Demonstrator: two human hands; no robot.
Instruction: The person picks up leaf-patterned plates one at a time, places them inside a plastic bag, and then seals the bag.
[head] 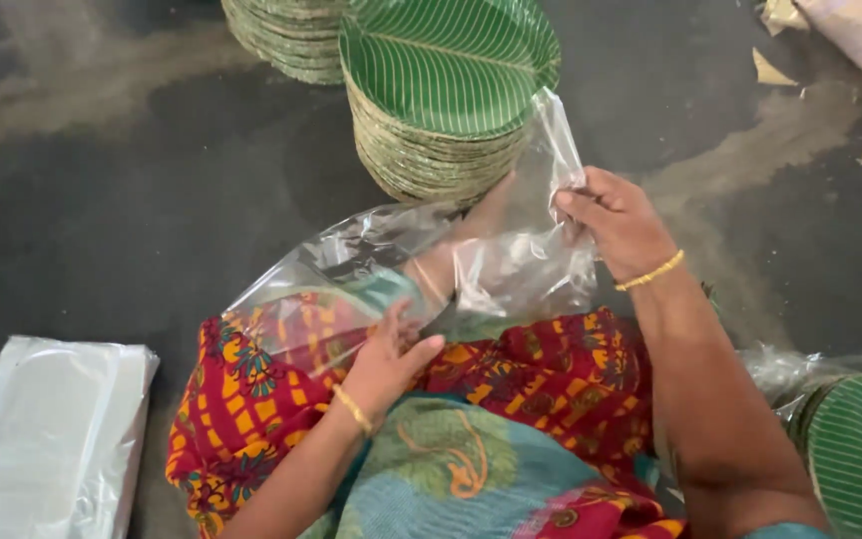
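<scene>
I am sitting on a dark, dusty grey floor streaked with pale grit, my lap covered by a red, yellow and teal patterned cloth. At the top centre of the frame stands a stack of round green leaf-print paper plates, with a second stack just behind it at the upper left. A flat pile of clear plastic bags lies at the lower left, and a bagged bundle of the same green plates sits at the lower right. In the middle of the frame, over my lap, I hold a crinkled, glossy clear plastic bag, see-through enough to show the cloth beneath. My left hand grips its lower edge, fingers curled around the film, while my right hand pinches its upper corner, lifting it near the plate stack.
</scene>
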